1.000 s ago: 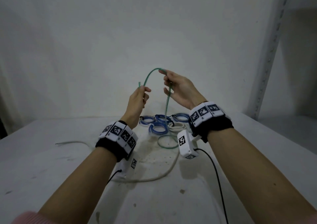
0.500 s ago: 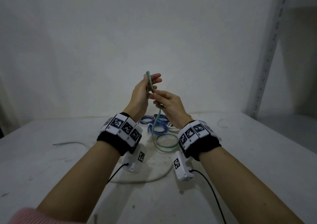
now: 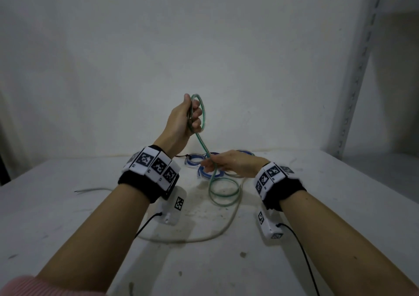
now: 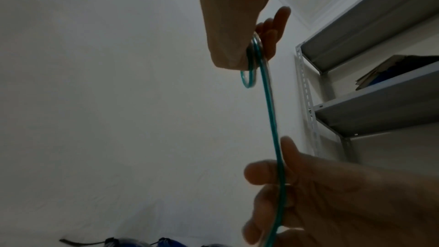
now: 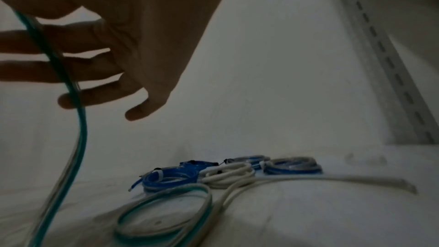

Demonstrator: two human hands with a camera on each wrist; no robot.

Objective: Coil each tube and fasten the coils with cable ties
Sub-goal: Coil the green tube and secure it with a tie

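The left hand (image 3: 181,118) is raised, its grip clenched round a small loop of the green tube (image 3: 203,146). Below that grip the tube slants down to the right hand (image 3: 229,163), whose thumb and fingers pinch it, then curls onto the counter (image 3: 68,216) beside tied blue coils (image 3: 205,173).

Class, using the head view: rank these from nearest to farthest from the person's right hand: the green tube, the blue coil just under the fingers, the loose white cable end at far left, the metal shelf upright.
1. green tube: passing through the right hand.
2. blue coil: on the table just below the fingers.
3. and 4. white cable end, far left, and shelf upright, far right: too close to call.
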